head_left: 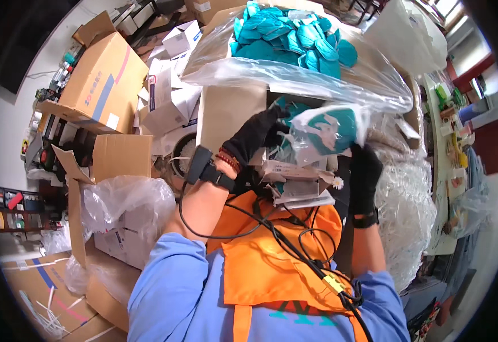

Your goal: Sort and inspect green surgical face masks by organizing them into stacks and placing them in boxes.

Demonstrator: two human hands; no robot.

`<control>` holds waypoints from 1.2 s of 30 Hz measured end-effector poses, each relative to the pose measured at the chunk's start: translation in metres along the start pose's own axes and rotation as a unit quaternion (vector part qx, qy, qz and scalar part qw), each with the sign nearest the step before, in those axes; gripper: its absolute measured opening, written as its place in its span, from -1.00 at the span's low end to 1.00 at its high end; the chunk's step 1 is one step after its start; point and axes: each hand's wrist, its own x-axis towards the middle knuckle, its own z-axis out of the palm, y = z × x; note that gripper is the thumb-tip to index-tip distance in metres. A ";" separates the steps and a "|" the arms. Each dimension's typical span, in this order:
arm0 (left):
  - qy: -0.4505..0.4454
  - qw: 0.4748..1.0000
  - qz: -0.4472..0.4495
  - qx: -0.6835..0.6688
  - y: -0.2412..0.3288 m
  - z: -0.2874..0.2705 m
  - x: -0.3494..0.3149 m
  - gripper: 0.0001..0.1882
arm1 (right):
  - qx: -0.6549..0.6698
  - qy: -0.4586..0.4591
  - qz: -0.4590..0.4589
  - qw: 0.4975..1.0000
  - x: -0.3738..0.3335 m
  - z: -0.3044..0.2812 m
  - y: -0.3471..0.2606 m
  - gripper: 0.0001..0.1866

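Both my hands wear black gloves. My right hand (365,174) pinches the lower right edge of a clear plastic bag (303,149), which has flat teal pieces (331,132) inside. At the bag's left side, my left hand (266,128) has its fingers curled and closed at the edge, partly hiding what they grip. More teal pieces show just behind those fingers. Below the bag, close to my body, stands a small open carton (300,188) with its flaps out. Beyond my hands lies a heap of teal rounded pieces (294,37), resembling folded face masks, on plastic sheeting (294,80).
Large cardboard boxes (109,80) and white cartons (172,105) crowd the left. An open box (120,154) with plastic lining stands at my left elbow. Crumpled clear plastic (405,199) lies beside my right arm. Black cables (283,245) cross my orange apron (266,273).
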 end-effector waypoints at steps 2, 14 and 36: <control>-0.017 0.996 0.077 0.027 -0.011 0.004 -0.004 -0.64 | 0.083 0.057 0.052 0.994 0.003 -0.016 -0.021 -0.78; 0.020 0.964 0.128 0.232 -0.001 0.041 -0.005 -0.77 | 0.185 -0.029 0.067 0.980 -0.001 0.000 -0.001 -0.79; 0.219 0.731 0.341 0.549 -0.044 0.009 0.058 -0.46 | 0.361 -0.014 0.213 0.908 -0.011 -0.052 0.017 -0.82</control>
